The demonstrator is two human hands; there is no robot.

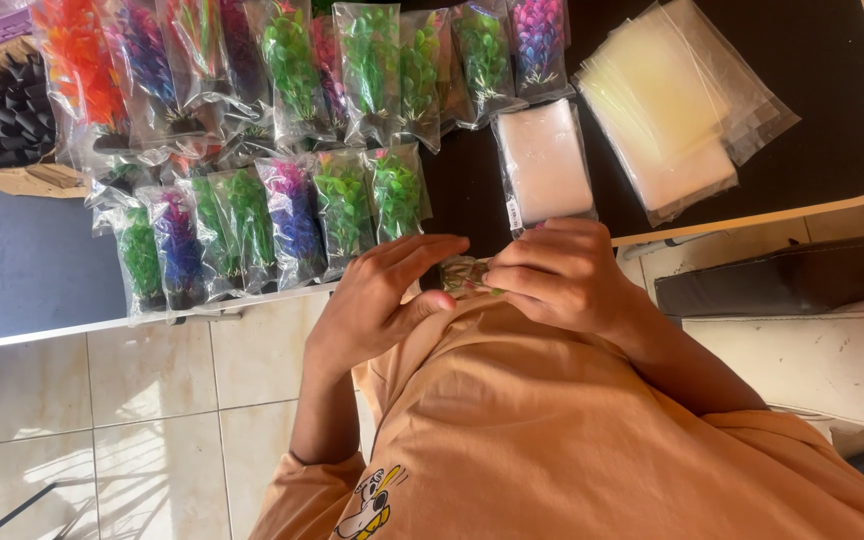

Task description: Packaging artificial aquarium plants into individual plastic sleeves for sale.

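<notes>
Both hands meet close to the chest, clamped on one small plastic plant (465, 276): the left hand (377, 290) grips its near end, the right hand (557, 272) pinches the far end. Just beyond the fingers, bagged plastic plants (282, 215) lie in rows on the dark table (22, 270). Past the right hand sits a stack of clear empty bags (672, 110).
</notes>
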